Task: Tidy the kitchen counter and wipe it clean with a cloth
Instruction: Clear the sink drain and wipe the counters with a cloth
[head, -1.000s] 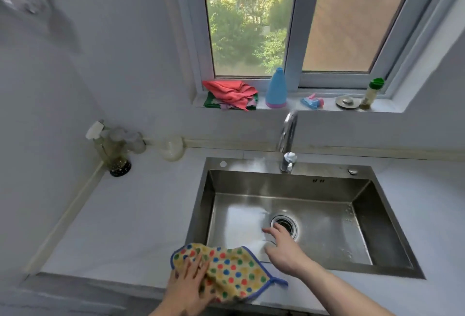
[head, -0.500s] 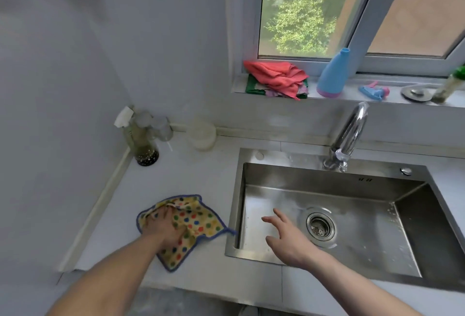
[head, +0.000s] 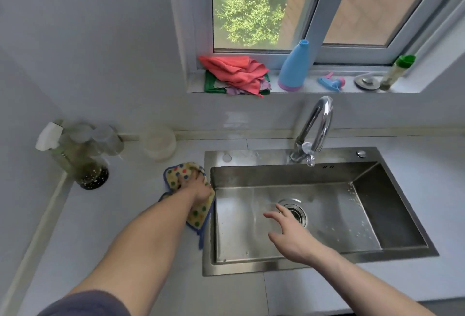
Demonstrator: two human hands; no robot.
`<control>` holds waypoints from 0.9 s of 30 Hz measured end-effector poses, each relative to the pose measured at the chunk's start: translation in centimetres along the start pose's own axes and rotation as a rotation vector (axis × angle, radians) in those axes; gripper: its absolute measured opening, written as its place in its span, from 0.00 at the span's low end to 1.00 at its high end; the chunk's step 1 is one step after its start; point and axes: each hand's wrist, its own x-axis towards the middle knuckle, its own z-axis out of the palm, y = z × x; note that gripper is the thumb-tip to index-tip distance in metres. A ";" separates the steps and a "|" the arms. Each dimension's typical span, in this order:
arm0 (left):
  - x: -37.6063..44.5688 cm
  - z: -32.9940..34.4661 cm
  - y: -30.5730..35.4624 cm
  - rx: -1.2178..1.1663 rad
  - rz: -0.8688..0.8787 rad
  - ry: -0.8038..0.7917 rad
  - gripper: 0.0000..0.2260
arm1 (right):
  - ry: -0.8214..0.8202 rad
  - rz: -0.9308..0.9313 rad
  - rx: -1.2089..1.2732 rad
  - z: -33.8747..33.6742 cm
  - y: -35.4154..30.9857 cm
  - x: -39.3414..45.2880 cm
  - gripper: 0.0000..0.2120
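While my left hand presses down on the dotted cloth, its fingers are curled into the fabric, bunching it against the white counter right beside the left rim of the steel sink. Part of the cloth's blue-edged tail trails back under my forearm and laps along that rim. I cannot tell how tightly the fingers close, since the back of the hand hides them, but they clutch a fold of the cloth.

Over the basin, my right hand hangs with the fingers spread wide and slightly bent, holding nothing; I cannot tell whether it touches the sink. Its fingertips reach toward the drain.

Beyond the cloth, a pale round container stands against the back wall, near the cloth but apart from it. Further left, in the corner, a spray bottle and a few blurred jars crowd together, with a dark speckled base in front of them. Between that cluster and the cloth lies bare counter, and the stretch toward me along the left wall is bare too. The tap arches over the sink's back edge. On the windowsill lie a red rag pile, a blue bottle, a small spray head, a metal sink strainer and a green-capped bottle.
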 end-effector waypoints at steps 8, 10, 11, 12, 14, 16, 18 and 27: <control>3.7 -3.9 1.7 0.068 0.032 -0.026 0.28 | 0.052 0.123 0.052 -0.5 3.6 0.2 0.26; 4.8 -4.8 1.6 0.066 0.044 -0.044 0.28 | 0.056 0.148 0.067 -0.3 4.2 0.1 0.26; 5.4 -5.3 1.7 0.047 0.050 -0.056 0.28 | 0.060 0.155 0.076 -0.4 4.4 0.3 0.26; 5.7 -5.8 1.7 0.031 0.054 -0.072 0.28 | 0.062 0.161 0.078 -0.5 4.4 0.5 0.25; 5.8 -6.3 1.8 0.049 0.068 -0.090 0.28 | 0.065 0.175 0.081 -0.7 4.6 1.0 0.25; 5.4 -5.3 1.3 0.097 0.089 -0.111 0.30 | 0.055 0.188 0.085 -0.6 4.7 1.1 0.25; 5.0 -3.2 0.4 0.126 0.098 -0.120 0.34 | 0.058 0.197 0.098 -0.3 5.0 0.8 0.25; -3.0 8.4 -2.6 0.116 0.127 -0.070 0.32 | 0.032 0.156 0.090 1.3 5.6 -1.2 0.26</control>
